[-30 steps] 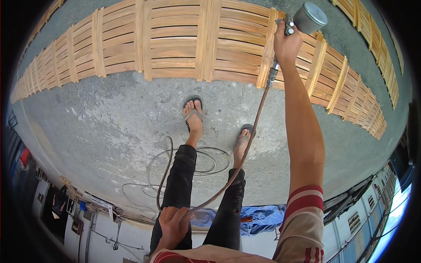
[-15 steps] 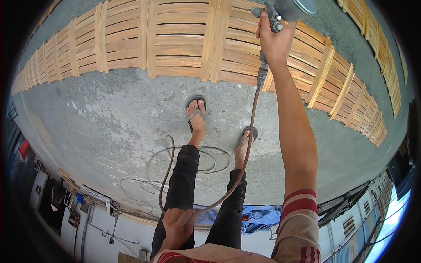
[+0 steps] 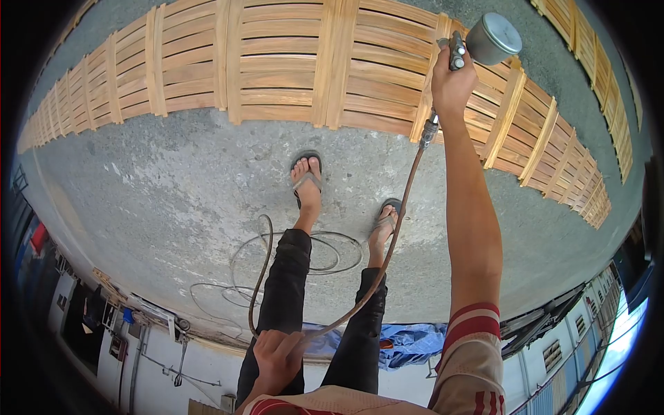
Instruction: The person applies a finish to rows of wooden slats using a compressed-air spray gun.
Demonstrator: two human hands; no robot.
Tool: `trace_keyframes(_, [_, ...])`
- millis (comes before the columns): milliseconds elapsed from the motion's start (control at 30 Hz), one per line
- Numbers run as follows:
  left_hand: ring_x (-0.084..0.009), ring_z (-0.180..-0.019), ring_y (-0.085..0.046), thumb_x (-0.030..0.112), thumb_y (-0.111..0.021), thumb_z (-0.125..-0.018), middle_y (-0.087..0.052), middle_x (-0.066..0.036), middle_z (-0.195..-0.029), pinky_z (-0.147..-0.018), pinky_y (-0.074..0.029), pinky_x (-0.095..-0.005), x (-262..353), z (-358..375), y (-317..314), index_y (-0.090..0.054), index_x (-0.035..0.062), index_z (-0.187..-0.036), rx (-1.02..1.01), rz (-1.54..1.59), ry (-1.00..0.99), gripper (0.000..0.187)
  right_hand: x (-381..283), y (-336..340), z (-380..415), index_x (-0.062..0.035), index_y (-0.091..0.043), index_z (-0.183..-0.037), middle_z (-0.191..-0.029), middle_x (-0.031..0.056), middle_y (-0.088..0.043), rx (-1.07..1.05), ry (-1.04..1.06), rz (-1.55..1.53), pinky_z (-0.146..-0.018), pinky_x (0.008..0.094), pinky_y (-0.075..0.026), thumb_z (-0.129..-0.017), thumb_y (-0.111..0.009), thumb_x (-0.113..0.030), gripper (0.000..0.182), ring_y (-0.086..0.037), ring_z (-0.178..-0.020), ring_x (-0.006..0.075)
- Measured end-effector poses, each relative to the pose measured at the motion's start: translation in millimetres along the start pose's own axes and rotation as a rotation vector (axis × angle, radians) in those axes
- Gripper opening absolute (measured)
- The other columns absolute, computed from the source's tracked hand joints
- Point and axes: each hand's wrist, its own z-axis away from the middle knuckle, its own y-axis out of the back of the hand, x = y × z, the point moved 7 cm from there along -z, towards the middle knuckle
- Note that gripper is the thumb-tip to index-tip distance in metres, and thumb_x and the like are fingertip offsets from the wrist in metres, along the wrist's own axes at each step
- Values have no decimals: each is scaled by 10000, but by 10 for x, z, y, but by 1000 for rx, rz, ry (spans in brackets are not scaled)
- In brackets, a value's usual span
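My right hand (image 3: 454, 84) is closed around the handle of a spray gun (image 3: 457, 50) with a round metal cup (image 3: 495, 39) on its side. The gun is over a row of slatted wooden panels (image 3: 277, 66) on the ground. From the handle's metal fitting a brown hose (image 3: 401, 214) curves down toward my body. Low in the view, my left hand (image 3: 278, 354) is closed around that hose near my thigh.
Loops of hose (image 3: 349, 266) lie on the concrete floor (image 3: 173, 187) by my sandalled feet. A blue tarp (image 3: 413, 344) is behind me, near a white wall (image 3: 200, 370). Another row of slatted panels (image 3: 598, 76) runs along the far right.
My right hand has moved the spray gun to the right and slightly down, over the panels, and the hose end has followed. My left hand has barely moved.
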Motion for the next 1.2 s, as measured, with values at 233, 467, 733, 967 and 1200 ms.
trace_keyframes(233, [-279,-710,-603,196,-856,-886,-653,-48,-806,-660,-433,-433,-7,69,-51,-769,67,-980,-10,-14,-2,182,-124,-508,318,50,-687,-949,-723,40,-664,-205,-314,-510,-516,292,-490,-1040,-733,-156,230,-608,-560,100])
trace_keyframes(467, [-279,-710,-602,207,-850,-896,-652,-48,-805,-663,-434,-431,-15,97,-77,-771,66,-979,-2,-9,0,182,-117,-420,311,70,-705,-996,-737,68,-686,-206,-278,-374,-544,322,-500,-1040,-727,-167,242,-623,-574,122])
trace_keyframes(733, [-290,-710,-603,172,-852,-886,-652,-59,-808,-659,-437,-436,-59,122,-75,-761,56,-991,-3,2,3,181,137,107,157,82,-738,-1093,-846,258,-754,16,2,110,-729,463,-565,-1021,-685,-146,245,-754,-785,418])
trace_keyframes(967, [-291,-712,-604,172,-850,-888,-648,-61,-807,-659,-435,-437,-83,163,-95,-761,57,-1002,-7,6,-5,185,178,67,308,84,-743,-1091,-779,242,-728,-42,-94,126,-684,465,-548,-1012,-700,-155,255,-721,-710,408])
trace_keyframes(1200, [-281,-713,-601,189,-846,-894,-650,-51,-813,-663,-430,-436,-90,216,-138,-770,62,-1005,-2,16,-13,184,35,-365,600,78,-737,-1037,-761,106,-719,-247,-313,-291,-550,333,-530,-1032,-737,-192,270,-664,-597,135])
